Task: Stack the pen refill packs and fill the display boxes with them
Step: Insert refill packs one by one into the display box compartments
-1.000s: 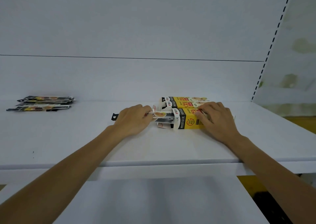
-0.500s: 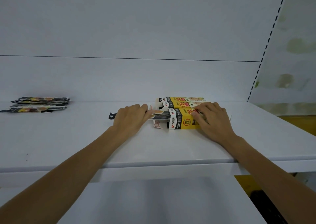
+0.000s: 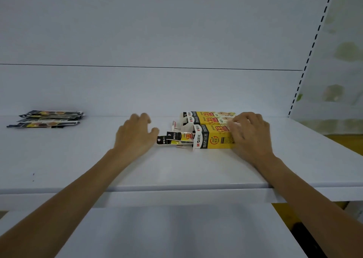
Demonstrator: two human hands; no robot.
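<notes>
A yellow display box (image 3: 213, 139) lies on its side on the white shelf (image 3: 176, 171), its open end facing left. Several pen refill packs (image 3: 177, 137) stick out of that end. Behind it lie two more yellow display boxes (image 3: 208, 117). My right hand (image 3: 250, 134) rests on the front box's right part, fingers curled over its top. My left hand (image 3: 135, 134) hovers just left of the protruding packs with loosely spread fingers and holds nothing. A loose pile of refill packs (image 3: 47, 119) lies at the far left of the shelf.
The shelf's white back panel rises right behind the boxes. A slotted upright (image 3: 306, 61) bounds the shelf at the right. A lower shelf (image 3: 167, 234) juts out below the front edge.
My left hand has let go of the packs and drawn back to the left, fingers opened. The packs now sit partly inside the front box. My right hand stays on the box.
</notes>
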